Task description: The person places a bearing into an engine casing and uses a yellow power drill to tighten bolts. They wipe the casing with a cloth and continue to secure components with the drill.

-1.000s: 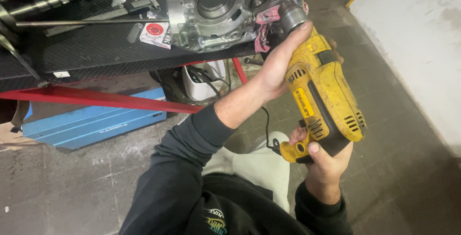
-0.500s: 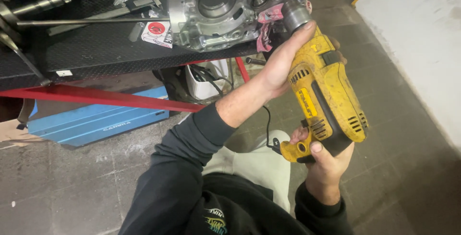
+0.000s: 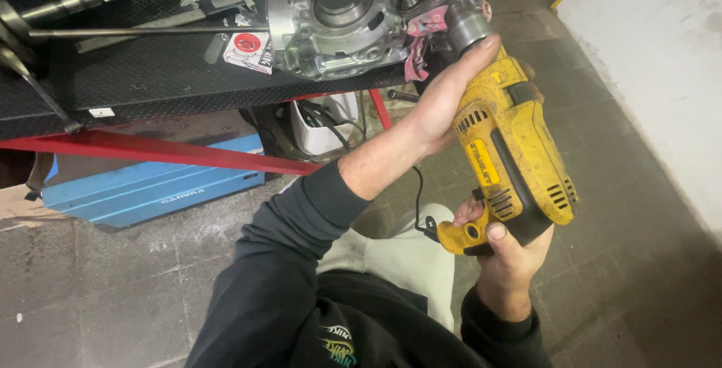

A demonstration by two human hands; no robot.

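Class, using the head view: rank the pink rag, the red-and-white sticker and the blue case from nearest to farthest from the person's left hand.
From the left hand, gripping the yellow drill's front:
1. Pink rag, just above it, at the bench edge.
2. Red-and-white sticker, farther left on the bench.
3. Blue case, on the floor under the bench, farthest left.

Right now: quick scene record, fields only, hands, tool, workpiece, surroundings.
left hand: left hand grips the front of the drill body, just behind the chuck
right hand: right hand wraps the rear handle
tool: yellow corded drill, chuck pointed up at the casing
workpiece: grey metal engine casing at the bench edge, pink rag beside it
bench: black workbench, red frame
below: blue case on the floor
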